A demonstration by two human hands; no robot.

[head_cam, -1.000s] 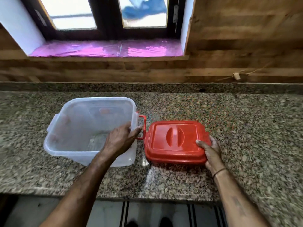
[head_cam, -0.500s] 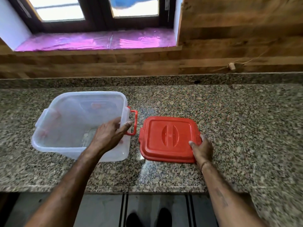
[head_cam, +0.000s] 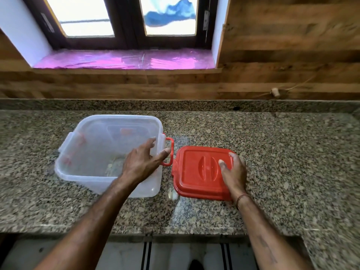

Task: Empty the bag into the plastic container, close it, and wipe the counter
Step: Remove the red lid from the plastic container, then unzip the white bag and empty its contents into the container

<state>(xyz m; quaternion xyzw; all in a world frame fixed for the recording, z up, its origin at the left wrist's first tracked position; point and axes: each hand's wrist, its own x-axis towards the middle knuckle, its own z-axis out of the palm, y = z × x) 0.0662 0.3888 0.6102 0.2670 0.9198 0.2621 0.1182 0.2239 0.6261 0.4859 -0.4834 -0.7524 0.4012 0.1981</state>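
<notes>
A clear plastic container stands uncovered on the granite counter, with a few pale scraps on its bottom. A red clip handle sticks out from its right wall. My left hand is at the container's right rim with fingers spread and straight; the thumb points at the red handle. The red lid lies flat on the counter just right of the container. My right hand holds the lid's right edge, thumb on top. No bag is in view.
A wooden wall panel and a raised granite ledge run along the back of the counter. A pink-lined window sill sits above. The counter's front edge is close to my body.
The lid has been set down flat on the counter. My left hand has loosened from the container's rim and its fingers have spread. The camera view shifted a little.
</notes>
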